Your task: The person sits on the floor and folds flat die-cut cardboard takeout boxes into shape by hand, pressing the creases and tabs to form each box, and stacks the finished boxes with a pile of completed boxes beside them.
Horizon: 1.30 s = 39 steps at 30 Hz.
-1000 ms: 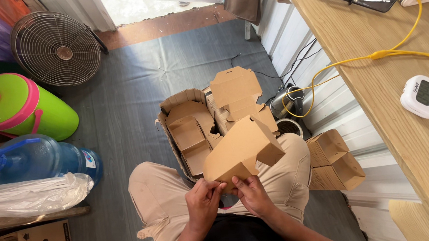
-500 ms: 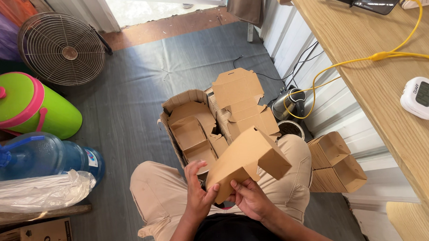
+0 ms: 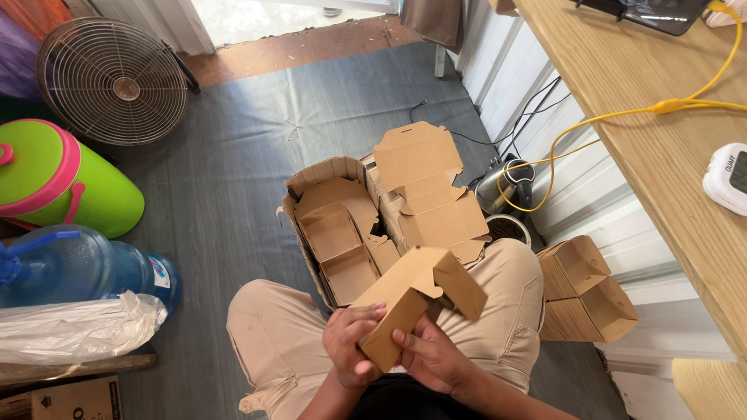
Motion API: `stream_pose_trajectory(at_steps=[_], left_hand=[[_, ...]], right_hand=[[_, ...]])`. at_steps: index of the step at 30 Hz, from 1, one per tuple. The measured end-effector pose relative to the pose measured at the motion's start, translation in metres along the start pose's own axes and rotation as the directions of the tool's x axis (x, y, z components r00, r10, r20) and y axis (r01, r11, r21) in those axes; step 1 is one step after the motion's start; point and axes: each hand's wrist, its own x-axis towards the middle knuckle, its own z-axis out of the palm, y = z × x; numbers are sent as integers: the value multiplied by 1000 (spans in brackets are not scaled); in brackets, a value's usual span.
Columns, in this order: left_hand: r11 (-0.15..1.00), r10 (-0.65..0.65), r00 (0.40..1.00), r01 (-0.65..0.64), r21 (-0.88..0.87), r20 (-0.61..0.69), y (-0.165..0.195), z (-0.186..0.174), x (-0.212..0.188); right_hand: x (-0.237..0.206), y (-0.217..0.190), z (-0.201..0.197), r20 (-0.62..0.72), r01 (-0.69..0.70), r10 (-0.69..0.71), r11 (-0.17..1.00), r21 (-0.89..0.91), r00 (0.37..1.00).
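I have a half-folded brown cardboard box up over my lap, one end caught between both hands. My left hand wraps the lower end from the outside, fingers curled over the top face, and my right hand presses in from below and the side. Both are closed on the box; neither is slack. The far end, with its open flap, sticks out past my knee with nothing under it.

That loose end is the first worry. All my hold is on one corner, so if I squeeze harder the thin board may buckle along the wrong line and leave a crease where no fold belongs. If I ease off too much, the weight of the free end could twist the piece out of my fingers and drop it onto my legs or the grey floor.

I think my right thumb sits on a tab, but the box hides it, so I cannot say whether that tab is seated or only bent; forced at an angle it could tear.

Just ahead of my knees stands the carton of flat blanks, with more folded sheets leaning on it. A swing of the open flap could knock those over. The finished boxes stacked by my right thigh are near enough that my elbow might topple them.
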Motion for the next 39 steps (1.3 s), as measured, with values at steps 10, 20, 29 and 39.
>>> stream_pose_trajectory(at_steps=[10, 20, 29, 39], left_hand=[[881, -437, 868, 361, 305, 236, 17, -15, 1], [968, -190, 868, 89, 234, 459, 31, -31, -3], [1000, -13, 709, 9, 9, 706, 29, -49, 27], [998, -8, 660, 52, -34, 751, 30, -52, 33]], right_hand=[[-18, -36, -28, -139, -150, 71, 677, -720, 988], [-24, -29, -46, -68, -184, 185, 735, -653, 980], [-19, -20, -64, -41, -259, 286, 784, -564, 957], [-16, -15, -65, -72, -289, 293, 818, -498, 953]])
